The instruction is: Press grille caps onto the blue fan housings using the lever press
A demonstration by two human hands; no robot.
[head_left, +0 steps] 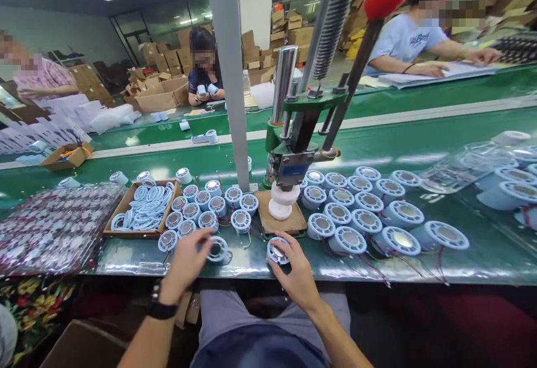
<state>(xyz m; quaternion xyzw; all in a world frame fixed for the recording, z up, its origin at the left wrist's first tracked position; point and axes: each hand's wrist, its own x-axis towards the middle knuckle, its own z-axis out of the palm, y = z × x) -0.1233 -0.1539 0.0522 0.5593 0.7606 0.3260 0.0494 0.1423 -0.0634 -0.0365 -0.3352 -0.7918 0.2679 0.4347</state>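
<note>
Cylinder (277, 251) in pale blue, pinched near its rim between the thumb and fingers of the right hand (298, 276).
From my distant seat I judge it compact and rather dense, because of the metallic disc on top; the shell looks stiff, smooth, perhaps slippery, so I would grip it by the side wall. At the left hand (187, 259), thumb and forefinger curve beside an open, pale blue ring (217, 249), but I cannot tell whether they pinch it. Beyond the right fingers stands a metal press (292, 169) with white, rounded parts; beyond the left fingers are wired cylinders (191, 211) and, farther left, a cardboard box (134, 234) of thin rings (149, 208). Under both hands, the green counter (249, 264) is glossy.
</note>
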